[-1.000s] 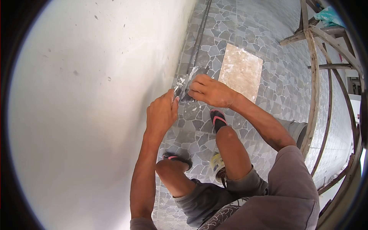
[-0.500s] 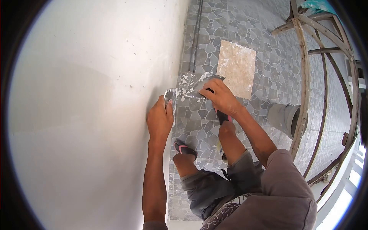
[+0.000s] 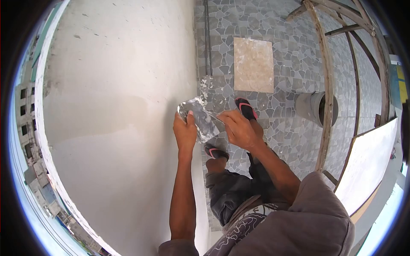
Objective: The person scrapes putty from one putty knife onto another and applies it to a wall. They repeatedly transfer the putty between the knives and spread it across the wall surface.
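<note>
My left hand (image 3: 185, 132) grips a flat grey metal plate (image 3: 202, 123), thumb on its face. Whitish putty is smeared along the plate's edges. Close by on the right, my right hand (image 3: 241, 129) pinches a putty knife (image 3: 212, 115), turned nearly edge-on against the plate's right side. Most of its handle is hidden by the fingers. Both tools are held just off the pale wall (image 3: 111, 106), which has a darker damp-looking patch and small marks higher up. White putty flakes (image 3: 206, 85) lie on the floor below.
A beige tile or board (image 3: 253, 64) lies on the stone-patterned floor (image 3: 284, 141). A grey bucket (image 3: 308, 106) lies tipped near a wooden frame (image 3: 326, 85). Thin dark pipes (image 3: 208, 42) run along the wall's foot. A white panel (image 3: 367, 162) leans at right.
The plate in my left hand has turned from edge-on to showing its broad face. My right hand has moved lower, turning the putty knife edge-on at the plate. The view has shifted.
</note>
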Demonstrator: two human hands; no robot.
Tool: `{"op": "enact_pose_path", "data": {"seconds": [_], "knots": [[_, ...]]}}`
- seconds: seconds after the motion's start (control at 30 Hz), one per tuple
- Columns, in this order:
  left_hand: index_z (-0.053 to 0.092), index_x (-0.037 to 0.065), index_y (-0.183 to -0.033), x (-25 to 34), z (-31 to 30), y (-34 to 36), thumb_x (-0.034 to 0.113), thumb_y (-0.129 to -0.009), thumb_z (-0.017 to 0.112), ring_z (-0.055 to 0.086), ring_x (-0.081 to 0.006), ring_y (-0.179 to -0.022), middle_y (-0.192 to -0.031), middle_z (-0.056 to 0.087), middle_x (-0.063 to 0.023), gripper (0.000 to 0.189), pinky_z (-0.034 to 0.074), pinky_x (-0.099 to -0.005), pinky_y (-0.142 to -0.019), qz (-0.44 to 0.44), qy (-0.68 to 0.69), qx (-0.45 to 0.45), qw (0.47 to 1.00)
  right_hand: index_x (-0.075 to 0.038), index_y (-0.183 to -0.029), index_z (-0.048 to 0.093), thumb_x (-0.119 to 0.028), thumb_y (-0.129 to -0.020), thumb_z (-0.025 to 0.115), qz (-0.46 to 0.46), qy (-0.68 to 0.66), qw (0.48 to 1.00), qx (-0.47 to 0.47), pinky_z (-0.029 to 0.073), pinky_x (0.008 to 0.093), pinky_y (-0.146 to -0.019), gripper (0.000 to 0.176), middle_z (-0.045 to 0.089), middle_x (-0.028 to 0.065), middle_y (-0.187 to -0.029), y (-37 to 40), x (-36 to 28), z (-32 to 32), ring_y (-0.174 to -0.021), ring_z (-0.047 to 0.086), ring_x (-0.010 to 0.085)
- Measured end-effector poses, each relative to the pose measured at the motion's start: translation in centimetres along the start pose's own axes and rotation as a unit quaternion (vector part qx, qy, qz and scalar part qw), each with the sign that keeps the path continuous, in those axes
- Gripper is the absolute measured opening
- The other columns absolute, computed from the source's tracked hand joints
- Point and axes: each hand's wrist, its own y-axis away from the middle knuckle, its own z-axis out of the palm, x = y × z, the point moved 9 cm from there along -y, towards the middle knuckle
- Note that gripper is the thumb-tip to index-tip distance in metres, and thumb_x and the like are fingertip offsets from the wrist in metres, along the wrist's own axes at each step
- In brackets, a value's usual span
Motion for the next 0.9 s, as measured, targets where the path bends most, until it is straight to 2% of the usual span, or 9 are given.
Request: {"op": "enact_pose_path", "data": {"seconds": [0.07, 0.13, 0.23, 0.37, 0.53, 0.73, 0.83, 0.9], "knots": [[0.057, -0.009, -0.110, 0.8, -0.4, 0.3, 0.016, -0.098, 0.057, 0.063, -0.0211, -0.078, -0.090, 0.067, -0.0151, 0.028, 0.050, -0.0366, -0.075, -0.032, 0.028, -0.012, 0.999, -0.001, -0.117, 0.063, 0.011, -0.074, 0.062, -0.007, 0.019, 1.000, -0.010, 0.051, 0.0417, -0.086, 0.045, 0.062, 0.0136, -0.113, -0.2, -1.8, -1.5, -0.102, 0.060, 0.0336], [0.057, -0.009, -0.109, 2.5, -0.7, 0.8, 0.016, -0.097, 0.058, 0.063, -0.0212, -0.078, -0.089, 0.067, -0.0144, 0.028, 0.051, -0.0370, -0.075, -0.031, 0.051, -0.020, 0.998, 0.000, -0.117, 0.063, 0.010, -0.068, 0.064, -0.020, 0.047, 0.999, -0.021, 0.048, 0.0429, -0.090, 0.050, 0.061, 0.0129, -0.114, -0.3, -3.4, -2.9, -0.104, 0.058, 0.0335], [0.057, -0.010, -0.108, 4.7, -1.7, 1.6, 0.016, -0.096, 0.060, 0.063, -0.0208, -0.078, -0.089, 0.067, -0.0150, 0.029, 0.051, -0.0369, -0.076, -0.013, 0.042, -0.031, 0.999, -0.001, -0.120, 0.063, 0.008, -0.065, 0.066, -0.035, 0.097, 0.993, -0.058, 0.046, 0.0416, -0.091, 0.056, 0.060, 0.0114, -0.117, -0.8, -6.0, -4.1, -0.106, 0.057, 0.0314], [0.059, -0.009, -0.106, 6.3, -2.4, 2.4, 0.016, -0.095, 0.061, 0.062, -0.0190, -0.077, -0.086, 0.067, -0.0158, 0.028, 0.050, -0.0360, -0.075, 0.015, 0.023, -0.022, 0.999, -0.002, -0.123, 0.061, 0.007, -0.065, 0.068, -0.058, 0.140, 0.986, -0.066, 0.044, 0.0423, -0.093, 0.059, 0.060, 0.0106, -0.119, -1.4, -9.2, -5.9, -0.109, 0.056, 0.0308], [0.061, -0.008, -0.103, 10.6, -2.9, 4.9, 0.014, -0.095, 0.062, 0.062, -0.0160, -0.078, -0.085, 0.068, -0.0123, 0.024, 0.050, -0.0336, -0.073, 0.049, 0.087, -0.041, 0.994, -0.004, -0.126, 0.060, 0.005, -0.069, 0.067, -0.091, 0.173, 0.980, -0.032, 0.044, 0.0431, -0.095, 0.059, 0.060, 0.0101, -0.121, -2.0, -10.5, -7.2, -0.111, 0.056, 0.0303], [0.060, -0.008, -0.112, 16.8, -1.6, 3.7, 0.009, -0.099, 0.061, 0.062, -0.0116, -0.081, -0.097, 0.068, -0.0083, 0.022, 0.051, -0.0285, -0.076, 0.019, 0.147, -0.104, 0.983, -0.005, -0.126, 0.062, 0.005, -0.075, 0.063, -0.024, 0.159, 0.987, 0.018, 0.045, 0.0437, -0.096, 0.051, 0.063, 0.0119, -0.118, -6.9, -5.5, -12.3, -0.113, 0.057, 0.0309], [0.059, -0.009, -0.113, 18.4, -0.9, 2.6, 0.012, -0.098, 0.063, 0.063, -0.0126, -0.082, -0.096, 0.068, -0.0092, 0.026, 0.053, -0.0285, -0.075, 0.029, 0.133, -0.073, 0.988, -0.004, -0.123, 0.063, 0.002, -0.083, 0.058, 0.071, 0.033, 0.995, 0.063, 0.048, 0.0456, -0.091, 0.041, 0.065, 0.0172, -0.112, -8.2, -1.7, -14.6, -0.106, 0.060, 0.0365], [0.061, -0.005, -0.113, 17.1, -0.2, 1.3, 0.016, -0.098, 0.065, 0.062, -0.0118, -0.075, -0.093, 0.067, -0.0064, 0.026, 0.052, -0.0282, -0.064, -0.047, 0.170, -0.052, 0.983, 0.000, -0.124, 0.060, -0.005, -0.090, 0.056, 0.178, -0.058, 0.981, 0.052, 0.050, 0.0455, -0.085, 0.034, 0.064, 0.0198, -0.111, -8.7, 0.7, -15.4, -0.095, 0.063, 0.0387]]}}
